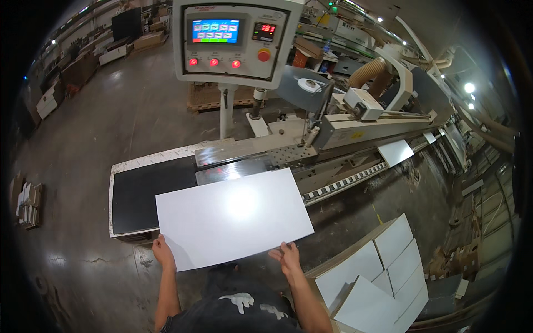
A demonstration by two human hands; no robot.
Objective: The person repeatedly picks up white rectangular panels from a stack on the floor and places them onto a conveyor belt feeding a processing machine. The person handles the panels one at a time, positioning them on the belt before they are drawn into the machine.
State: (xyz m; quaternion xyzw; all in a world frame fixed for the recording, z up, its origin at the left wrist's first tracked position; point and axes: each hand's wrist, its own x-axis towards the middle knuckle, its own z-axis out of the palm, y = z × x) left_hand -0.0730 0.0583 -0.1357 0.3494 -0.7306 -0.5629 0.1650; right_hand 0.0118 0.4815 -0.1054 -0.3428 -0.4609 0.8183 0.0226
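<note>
A large white panel with a glossy face is held out flat in front of me. My left hand grips its near left corner, the fingers closed round the edge. Near the right corner, my right hand is closed on the front edge, its fingertips partly hidden by the board. The panel's far edge reaches over the metal infeed plate of a long edge-banding machine. Part of the panel overlaps the black-topped side table with a pale rim.
A control box with a lit screen and red buttons stands on a post beyond the table. Stacked white panels stand close at my right. Another white panel sits further along the machine's roller track.
</note>
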